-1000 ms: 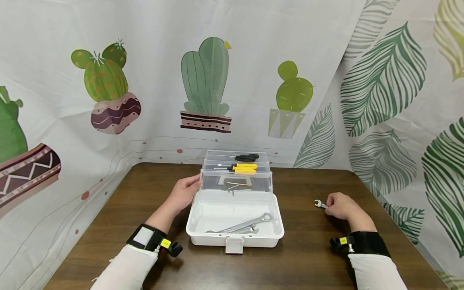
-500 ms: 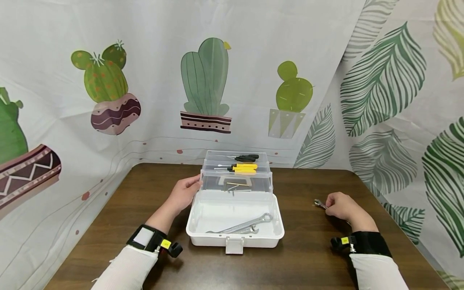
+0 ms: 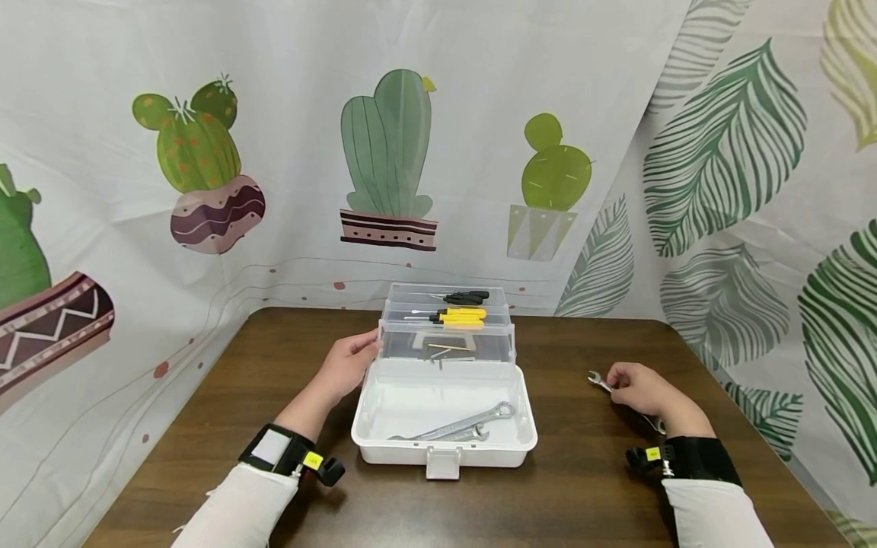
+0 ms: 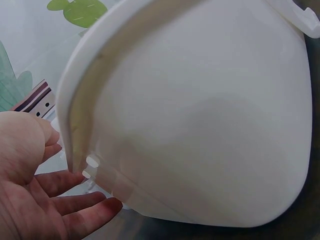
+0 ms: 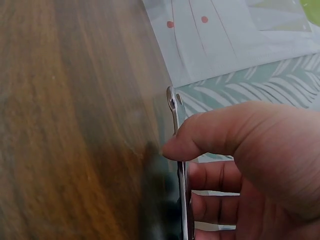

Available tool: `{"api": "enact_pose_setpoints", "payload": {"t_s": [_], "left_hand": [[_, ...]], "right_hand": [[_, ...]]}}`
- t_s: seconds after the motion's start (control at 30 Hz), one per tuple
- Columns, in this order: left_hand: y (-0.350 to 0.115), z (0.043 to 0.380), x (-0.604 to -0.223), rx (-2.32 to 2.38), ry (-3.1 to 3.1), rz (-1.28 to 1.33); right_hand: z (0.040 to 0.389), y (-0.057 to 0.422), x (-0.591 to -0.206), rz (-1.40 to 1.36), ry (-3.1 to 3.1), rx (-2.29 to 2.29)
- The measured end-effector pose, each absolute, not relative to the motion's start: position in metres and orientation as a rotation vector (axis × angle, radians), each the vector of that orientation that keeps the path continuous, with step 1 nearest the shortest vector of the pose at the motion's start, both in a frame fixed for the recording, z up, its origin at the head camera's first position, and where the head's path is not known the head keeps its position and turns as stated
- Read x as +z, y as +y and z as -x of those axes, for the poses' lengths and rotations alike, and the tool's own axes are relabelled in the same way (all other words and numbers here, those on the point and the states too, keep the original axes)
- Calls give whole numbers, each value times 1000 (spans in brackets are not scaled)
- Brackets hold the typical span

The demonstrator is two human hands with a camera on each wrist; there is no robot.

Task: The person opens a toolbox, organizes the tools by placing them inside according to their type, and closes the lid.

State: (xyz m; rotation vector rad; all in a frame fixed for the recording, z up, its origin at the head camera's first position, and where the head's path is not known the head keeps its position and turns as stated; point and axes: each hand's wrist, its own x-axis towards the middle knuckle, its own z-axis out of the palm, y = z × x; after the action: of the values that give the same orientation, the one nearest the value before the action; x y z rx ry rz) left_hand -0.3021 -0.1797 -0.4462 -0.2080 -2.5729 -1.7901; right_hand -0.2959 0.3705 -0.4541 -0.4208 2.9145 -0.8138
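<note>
In the head view an open white toolbox (image 3: 384, 392) stands at mid-table, with two wrenches (image 3: 473, 418) lying inside. My left hand (image 3: 346, 365) holds the left side of its raised clear lid; in the left wrist view the fingers (image 4: 90, 215) curl by the hinge, beside the white box wall. Right of the box, my right hand (image 3: 640, 388) pinches a silver wrench (image 3: 599, 382) low over the table. One end points toward the box, and the other shows under the wrist. In the right wrist view the thumb (image 5: 185, 142) presses the wrench shaft against the fingers.
Yellow-handled screwdrivers (image 3: 462, 316) and black-handled tools (image 3: 467, 297) lie in the clear trays. Small metal pieces (image 3: 448, 354) are in the lowest tray. The box's latch (image 3: 443, 463) hangs at its front. A patterned cloth (image 3: 473, 152) hangs behind the brown table (image 3: 562, 487).
The wrench in my right hand has turned and shifted slightly left, and its rear end now shows by the wrist. The right fingers have shifted a little; my left hand has stayed put.
</note>
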Motion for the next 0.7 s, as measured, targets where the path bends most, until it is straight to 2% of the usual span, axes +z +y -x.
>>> {"api": "enact_pose_setpoints", "payload": {"t_s": [0.7], "left_hand": [[-180, 302, -446, -1804, -2578, 189]], "right_hand": [[297, 363, -455, 411, 2896, -869]]}}
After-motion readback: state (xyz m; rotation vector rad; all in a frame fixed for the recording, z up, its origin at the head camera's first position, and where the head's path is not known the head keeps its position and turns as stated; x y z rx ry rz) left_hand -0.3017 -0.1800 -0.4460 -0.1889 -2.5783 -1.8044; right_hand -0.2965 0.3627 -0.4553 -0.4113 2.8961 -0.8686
